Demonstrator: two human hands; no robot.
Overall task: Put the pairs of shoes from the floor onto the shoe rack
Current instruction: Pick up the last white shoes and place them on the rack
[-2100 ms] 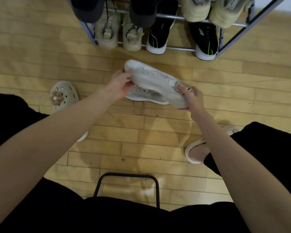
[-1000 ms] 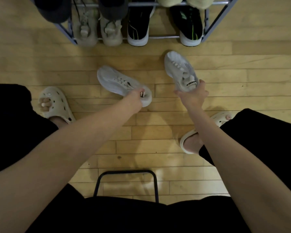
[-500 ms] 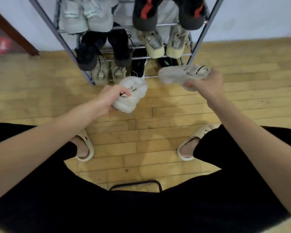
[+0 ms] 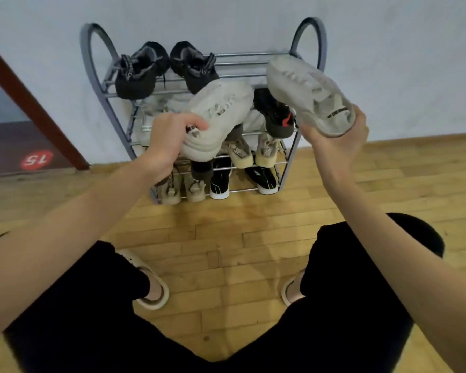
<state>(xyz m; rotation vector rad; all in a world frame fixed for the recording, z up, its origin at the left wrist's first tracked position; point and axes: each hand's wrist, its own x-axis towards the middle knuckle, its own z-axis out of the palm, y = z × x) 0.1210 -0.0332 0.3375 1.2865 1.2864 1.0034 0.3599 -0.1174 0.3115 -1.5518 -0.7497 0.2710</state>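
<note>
Head view: each hand held one pale grey sneaker up in front of the shoe rack [image 4: 93, 84], level w/ its upper shelves. Left hand [image 4: 167, 141] gripped the left sneaker [image 4: 218, 114] at the heel; right hand [image 4: 334, 138] cupped the right sneaker [image 4: 304, 90] under its heel, toe pointing away. Both looked light, soft knit, probably easy to squash; heel or collar seemed the best hold. Uppers a bit grubby, pale soles.

You stand on a pale wood plank floor [image 4: 226, 232] in black trousers [image 4: 361, 278] and cream slippers [image 4: 156, 297]. Ahead you see a grey wall [image 4: 226, 20], a dark red-brown beam [image 4: 35, 109] leaning left, and a red "15" sticker [image 4: 37, 159].
</note>
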